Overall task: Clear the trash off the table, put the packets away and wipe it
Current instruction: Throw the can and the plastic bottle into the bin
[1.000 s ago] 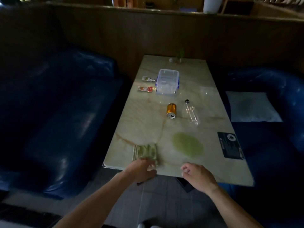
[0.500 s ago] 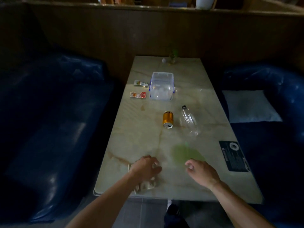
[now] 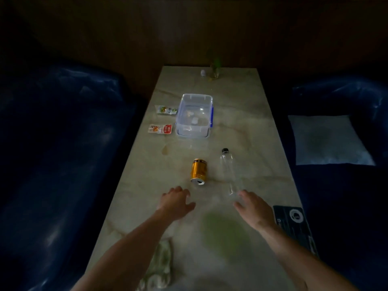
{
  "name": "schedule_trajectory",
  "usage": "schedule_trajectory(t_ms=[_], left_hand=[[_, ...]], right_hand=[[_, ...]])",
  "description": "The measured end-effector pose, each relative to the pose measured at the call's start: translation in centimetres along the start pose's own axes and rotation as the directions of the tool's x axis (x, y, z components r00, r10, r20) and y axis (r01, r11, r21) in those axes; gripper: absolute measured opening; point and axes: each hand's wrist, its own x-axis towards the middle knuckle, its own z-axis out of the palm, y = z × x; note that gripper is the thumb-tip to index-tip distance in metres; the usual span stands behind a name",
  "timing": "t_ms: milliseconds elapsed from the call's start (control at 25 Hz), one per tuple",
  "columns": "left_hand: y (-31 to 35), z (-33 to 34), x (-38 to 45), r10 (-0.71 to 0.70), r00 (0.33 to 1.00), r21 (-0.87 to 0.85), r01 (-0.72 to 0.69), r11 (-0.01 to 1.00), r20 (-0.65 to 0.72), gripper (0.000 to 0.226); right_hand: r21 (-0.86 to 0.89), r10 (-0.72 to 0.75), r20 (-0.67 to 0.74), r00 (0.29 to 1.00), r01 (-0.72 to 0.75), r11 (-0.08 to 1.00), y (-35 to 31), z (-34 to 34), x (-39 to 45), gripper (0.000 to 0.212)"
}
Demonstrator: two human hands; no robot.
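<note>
Reaching over the table [image 3: 247,127], left hand [image 3: 175,203] is just short of the tipped gold can [image 3: 198,171], fingers spread, empty. Right hand [image 3: 253,208] — fingers apart — is at the clear bottle [image 3: 228,171]'s base; contact unclear.

No legible text on packets [image 3: 160,129], can [image 3: 198,171] or dark card [image 3: 294,223].

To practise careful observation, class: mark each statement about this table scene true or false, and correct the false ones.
1. The gold can lies on its side. True.
2. The clear bottle stands upright. False: it lies flat.
3. Two sauce packets lie left of the plastic container. True.
4. The left hand holds the cloth. False: it is empty, the cloth lies under the forearm.
</note>
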Motion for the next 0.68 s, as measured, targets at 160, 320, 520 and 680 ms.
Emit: schedule_trajectory(t_ms=[160, 320, 520, 680], left_hand=[[1.6, -0.2, 3.4, -0.067, 0.998, 0.02, 0.067, 0.998, -0.01, 0.059], [2.7, -0.3, 5.8, -0.14, 0.99, -0.03, 0.139, 0.99, -0.016, 0.063], [4.2, -0.4, 8.5, -0.232, 0.972, -0.138, 0.224, 0.965, -0.042, 0.072], [4.6, 0.8, 10.3, -0.319, 0.948, -0.232, 0.31, 0.922, -0.002, 0.071]], right_hand=[[-0.015, 0.025, -0.001, 1.0, -0.025, 1.0, 0.8, -0.2, 3.5, 0.04], [-0.043, 0.09, 0.037, 0.995, -0.089, 0.995, 1.8, 0.4, 5.8, 0.062], [0.094, 0.165, 0.148, 0.975, -0.18, 0.979, 2.3, 1.6, 8.7, 0.084], [0.239, 0.225, 0.212, 0.951, -0.274, 0.931, 2.3, 3.1, 10.4, 0.093]])
